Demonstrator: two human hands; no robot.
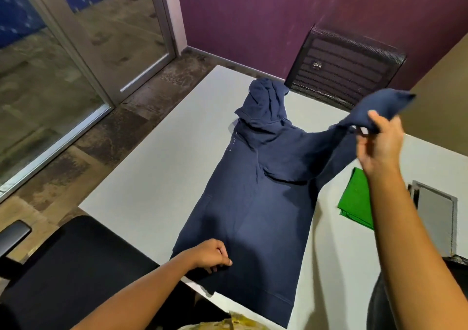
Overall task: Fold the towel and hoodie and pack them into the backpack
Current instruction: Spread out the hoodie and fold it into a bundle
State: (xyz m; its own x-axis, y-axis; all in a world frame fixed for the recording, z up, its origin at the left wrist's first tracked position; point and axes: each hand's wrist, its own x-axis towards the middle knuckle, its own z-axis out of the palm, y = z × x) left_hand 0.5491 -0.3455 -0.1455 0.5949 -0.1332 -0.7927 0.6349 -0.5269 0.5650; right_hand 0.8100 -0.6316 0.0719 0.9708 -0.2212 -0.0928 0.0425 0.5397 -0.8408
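The navy hoodie (pixel 253 198) is lying flat on the white table (pixel 152 152), and its folding is only starting: the right hand (pixel 379 139) is pinching the end of one sleeve and holding it up above the table, while the left hand (pixel 211 255) is gripping the hem with curled fingers. The green towel (pixel 354 198) is lying beside the hoodie and already seems folded. I cannot identify the backpack for sure, so the packing is probably all left.

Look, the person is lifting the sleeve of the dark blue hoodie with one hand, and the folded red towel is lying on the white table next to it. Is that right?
Almost. The folded towel is bright green, not red, as the head view shows. The rest holds: the right hand lifts the sleeve of the dark blue hoodie, and the towel lies beside it on the white table.
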